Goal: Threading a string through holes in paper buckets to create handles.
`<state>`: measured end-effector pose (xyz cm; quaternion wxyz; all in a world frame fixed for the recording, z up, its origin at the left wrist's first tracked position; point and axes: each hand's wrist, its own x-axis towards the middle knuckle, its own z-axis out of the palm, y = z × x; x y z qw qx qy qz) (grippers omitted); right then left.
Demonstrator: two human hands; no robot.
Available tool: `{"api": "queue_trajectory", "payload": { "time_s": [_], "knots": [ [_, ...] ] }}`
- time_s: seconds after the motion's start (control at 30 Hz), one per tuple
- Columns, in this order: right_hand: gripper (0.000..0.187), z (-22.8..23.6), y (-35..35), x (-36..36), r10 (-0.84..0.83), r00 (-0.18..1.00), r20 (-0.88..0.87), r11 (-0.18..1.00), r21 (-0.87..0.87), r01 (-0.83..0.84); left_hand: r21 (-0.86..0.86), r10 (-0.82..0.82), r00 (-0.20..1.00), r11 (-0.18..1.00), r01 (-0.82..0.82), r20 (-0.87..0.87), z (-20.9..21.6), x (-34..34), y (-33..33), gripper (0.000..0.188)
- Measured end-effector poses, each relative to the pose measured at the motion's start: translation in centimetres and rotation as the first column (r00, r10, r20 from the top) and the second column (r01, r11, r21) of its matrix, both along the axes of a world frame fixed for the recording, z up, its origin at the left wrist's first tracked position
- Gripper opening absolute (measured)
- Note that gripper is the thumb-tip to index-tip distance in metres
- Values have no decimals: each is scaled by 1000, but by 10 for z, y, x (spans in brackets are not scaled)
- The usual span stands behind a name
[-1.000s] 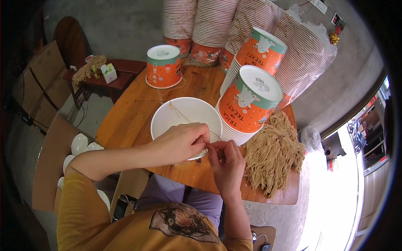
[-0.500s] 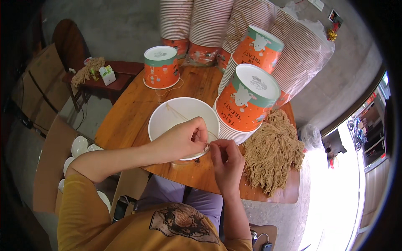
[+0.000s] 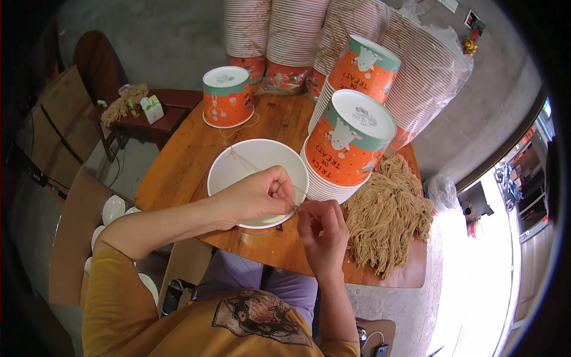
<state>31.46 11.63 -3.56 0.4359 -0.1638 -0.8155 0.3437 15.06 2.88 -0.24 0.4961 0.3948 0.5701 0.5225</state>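
Note:
A white-lined paper bucket stands mouth up on the table in front of me. A thin tan string runs from its far rim across the opening to my hands. Over the near right part of the rim, my left hand pinches the string between thumb and fingertips. Close against it, my right hand also pinches the string, its fingers curled. The fingertips almost meet, and the bit of string between them is too small to make out in detail.
An orange and green bucket sits upside down at the far left of the wooden table. Stacked buckets rise at the right, beside a heap of tan strings. Tall bagged stacks line the back.
Both hands keep pinching the string at the rim, with only slight finger movement. The whole view has shifted a little.

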Motion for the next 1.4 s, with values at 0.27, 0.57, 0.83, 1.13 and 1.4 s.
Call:
{"api": "queue_trajectory", "payload": {
  "time_s": [0.27, 0.57, 0.83, 1.13, 1.4],
  "knots": [
    [22, 2, -1, 2, -47, 997, 56, 998, 33, 45, 138, -6, 968, 990, 42, -252, 3, 6, -3, 23],
    [23, 1, 5, 4, -107, 993, 42, 916, 392, 82, 126, 2, 939, 991, 44, -345, 7, 8, -3, 23],
    [19, -7, 2, -3, -75, 997, 22, 959, 275, 66, 150, -31, 930, 984, 92, -367, 3, 8, -2, 21],
    [8, -16, 1, -2, 178, 958, -227, 770, -574, -279, 141, -4, 858, 986, 89, -514, 5, 13, -5, 16],
    [6, -15, 5, 4, 204, 938, -280, 711, -616, -339, 185, 54, 685, 975, 119, -727, 8, 15, -8, 8]
  ]
}}
